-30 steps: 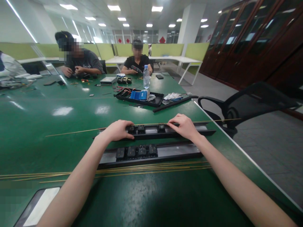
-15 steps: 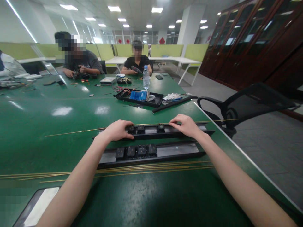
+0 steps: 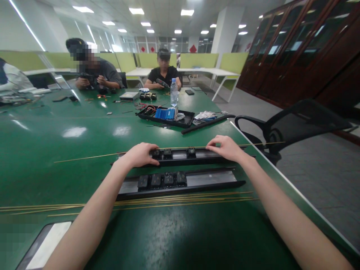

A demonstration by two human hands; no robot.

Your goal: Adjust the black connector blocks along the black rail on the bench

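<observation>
Two long black rails with small black modules lie side by side on the green table (image 3: 50, 150). My left hand (image 3: 140, 154) rests curled over the left end of the far rail (image 3: 182, 156), gripping it. My right hand (image 3: 226, 147) pinches a thin brass rod (image 3: 92, 156) that runs along the far rail's back edge, fingers pressed together on the rail's right part. The near rail (image 3: 202, 180) lies untouched between my forearms. Several more brass rods (image 3: 56, 208) stretch across the table just in front of it.
A black tray (image 3: 187, 119) with blue parts, a water bottle (image 3: 174, 92) and white gloves (image 3: 204, 115) sit farther back. Two people work at the far end, a third sleeve shows at the left. A black office chair (image 3: 292, 120) stands off the right edge. A pale panel (image 3: 47, 243) lies near left.
My right hand has slid a little to the right along the far rail and brass rod. My left hand has stayed in place.
</observation>
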